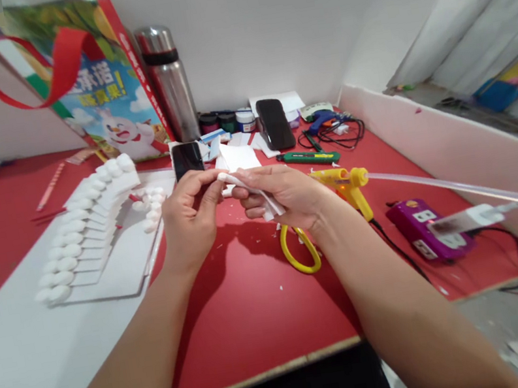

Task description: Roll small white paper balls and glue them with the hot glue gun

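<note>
"You've set the white stepped model (93, 241) on your left, perhaps to free the space before you."

"Yes, and your left hand (195, 214) pinches the tip of the white roll (260, 194); your right hand (283, 193) wraps its body, probably steadying it above the red table (259, 313)."

"Then the yellow handle (289, 257) and glue gun (350, 187) sit by your right wrist, likely for easy reach."

Fairly bright light, soft shadows on the tabletop (272, 331), glints on the flask (174, 95), stretched, blurry right edge.
</note>
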Motion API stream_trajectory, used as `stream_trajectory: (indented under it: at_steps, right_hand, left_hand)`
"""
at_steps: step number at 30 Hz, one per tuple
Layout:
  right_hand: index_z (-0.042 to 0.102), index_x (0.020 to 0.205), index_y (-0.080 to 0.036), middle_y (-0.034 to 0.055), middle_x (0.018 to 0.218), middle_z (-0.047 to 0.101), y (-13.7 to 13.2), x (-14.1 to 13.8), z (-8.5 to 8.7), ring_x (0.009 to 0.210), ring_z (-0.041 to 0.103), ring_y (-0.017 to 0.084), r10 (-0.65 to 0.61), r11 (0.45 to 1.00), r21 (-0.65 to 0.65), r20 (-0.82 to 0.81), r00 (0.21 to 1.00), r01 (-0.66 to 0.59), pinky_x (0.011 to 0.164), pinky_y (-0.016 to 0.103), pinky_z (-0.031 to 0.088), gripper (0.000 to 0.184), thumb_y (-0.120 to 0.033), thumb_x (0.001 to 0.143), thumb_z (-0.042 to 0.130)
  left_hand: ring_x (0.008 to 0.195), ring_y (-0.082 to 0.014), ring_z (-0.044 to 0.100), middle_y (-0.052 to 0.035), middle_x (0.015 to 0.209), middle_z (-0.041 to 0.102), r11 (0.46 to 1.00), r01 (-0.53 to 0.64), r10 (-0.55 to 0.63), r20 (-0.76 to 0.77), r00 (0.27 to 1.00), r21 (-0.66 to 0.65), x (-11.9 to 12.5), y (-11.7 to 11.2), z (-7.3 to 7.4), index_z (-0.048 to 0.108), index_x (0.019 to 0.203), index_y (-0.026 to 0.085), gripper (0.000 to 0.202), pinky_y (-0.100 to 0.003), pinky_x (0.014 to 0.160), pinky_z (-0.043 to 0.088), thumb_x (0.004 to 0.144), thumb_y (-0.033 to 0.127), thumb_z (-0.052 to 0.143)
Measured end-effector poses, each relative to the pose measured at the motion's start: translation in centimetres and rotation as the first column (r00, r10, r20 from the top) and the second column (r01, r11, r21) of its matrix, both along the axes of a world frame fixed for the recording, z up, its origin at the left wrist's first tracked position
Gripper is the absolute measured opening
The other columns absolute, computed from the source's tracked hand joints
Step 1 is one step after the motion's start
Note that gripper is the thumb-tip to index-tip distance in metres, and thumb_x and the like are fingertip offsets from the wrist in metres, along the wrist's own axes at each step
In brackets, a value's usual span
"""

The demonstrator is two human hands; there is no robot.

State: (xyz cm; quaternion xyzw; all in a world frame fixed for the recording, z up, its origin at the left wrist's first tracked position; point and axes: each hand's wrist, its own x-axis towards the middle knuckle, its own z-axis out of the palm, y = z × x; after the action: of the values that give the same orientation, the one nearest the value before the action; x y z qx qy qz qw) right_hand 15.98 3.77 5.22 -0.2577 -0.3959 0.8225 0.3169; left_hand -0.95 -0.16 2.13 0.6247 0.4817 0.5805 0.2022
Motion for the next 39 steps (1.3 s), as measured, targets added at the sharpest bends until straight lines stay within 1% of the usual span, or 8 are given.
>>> stream_trajectory:
  at_steps: [3,5,9,13,18,27,35,39]
  right_hand:
    - [0.068,0.086,-0.012,-0.0051,0.067,0.048,0.0,0.0,-0.2,0.053,0.033,0.004,-0.060,0.980,0.196,0.072,0.996,0.045,0.050,0.019,0.032,0.019,-0.030,0.091,0.073]
    - [0.071,0.086,-0.014,-0.0062,0.064,0.044,0.0,-0.1,-0.4,0.054,0.034,0.006,-0.153,0.917,0.391,0.160,0.975,0.079,0.053,0.021,0.032,0.021,-0.035,0.090,0.073]
    - [0.075,0.092,-0.016,-0.0018,0.068,0.057,-0.2,-0.4,-0.9,0.062,0.044,0.010,-0.482,0.630,0.771,0.296,0.825,0.091,0.060,0.026,0.034,0.027,-0.040,0.096,0.064]
    - [0.070,0.081,-0.016,0.0023,0.073,0.066,-0.9,-1.3,-1.6,0.066,0.050,0.013,-0.765,0.321,0.946,0.226,0.603,0.052,0.064,0.028,0.035,0.027,-0.035,0.098,0.061]
    - [0.065,0.081,-0.019,0.0069,0.083,0.070,-2.0,-2.5,-2.2,0.074,0.058,0.017,-0.859,0.128,0.991,0.135,0.493,-0.047,0.071,0.030,0.039,0.025,-0.027,0.101,0.052]
    - [0.067,0.084,-0.018,0.0089,0.087,0.072,-2.2,-2.2,-1.9,0.080,0.063,0.019,-0.832,0.117,0.992,0.122,0.541,-0.044,0.076,0.031,0.044,0.027,-0.025,0.103,0.048]
    - [0.074,0.093,-0.020,0.0052,0.091,0.076,-0.4,-0.5,-1.7,0.086,0.067,0.018,-0.662,0.294,0.955,0.183,0.727,0.027,0.080,0.030,0.049,0.020,-0.029,0.099,0.058]
    - [0.075,0.095,-0.020,0.0065,0.094,0.076,-0.1,-0.3,-1.9,0.088,0.068,0.019,-0.659,0.289,0.957,0.202,0.725,-0.003,0.082,0.031,0.050,0.022,-0.031,0.100,0.057]
  left_hand:
    - [0.077,-0.0154,0.066,-0.0037,0.091,0.072,1.000,-0.003,0.004,0.019,1.000,-0.013,-0.1,0.1,-0.2,0.077,0.105,0.021,0.018,-0.028,0.073,0.055,0.097,0.033,0.066]
    - [0.076,-0.0155,0.066,-0.0036,0.088,0.072,1.000,-0.012,0.012,0.030,0.999,-0.022,-0.1,0.1,-0.2,0.077,0.105,0.021,0.018,-0.028,0.072,0.054,0.097,0.034,0.067]
    - [0.074,-0.0153,0.066,-0.0026,0.087,0.073,0.999,-0.024,0.027,0.061,0.998,-0.047,0.0,0.1,-0.2,0.078,0.106,0.022,0.019,-0.028,0.070,0.054,0.095,0.035,0.069]
    - [0.070,-0.0142,0.065,-0.0020,0.085,0.073,0.998,-0.040,0.044,0.087,0.995,-0.047,0.6,-0.1,-0.2,0.079,0.105,0.021,0.019,-0.027,0.069,0.053,0.094,0.034,0.070]
    - [0.082,-0.0172,0.067,-0.0033,0.094,0.076,0.989,-0.137,0.135,0.043,0.990,0.049,1.1,-0.4,-0.4,0.079,0.102,0.023,0.018,-0.030,0.076,0.055,0.094,0.036,0.070]
    - [0.099,-0.0203,0.069,-0.0059,0.109,0.076,0.955,-0.189,0.219,-0.114,0.969,0.229,1.5,-0.8,-0.9,0.079,0.113,0.025,0.021,-0.036,0.094,0.055,0.100,0.028,0.063]
    - [0.075,-0.0152,0.071,-0.0024,0.090,0.076,1.000,0.003,-0.005,0.178,0.984,0.008,0.8,-0.1,-0.5,0.081,0.097,0.024,0.014,-0.030,0.073,0.061,0.090,0.034,0.076]
    - [0.078,-0.0160,0.073,-0.0033,0.098,0.077,0.999,0.046,-0.045,0.168,0.985,-0.004,0.8,0.0,-0.6,0.082,0.102,0.024,0.018,-0.031,0.078,0.063,0.092,0.037,0.074]
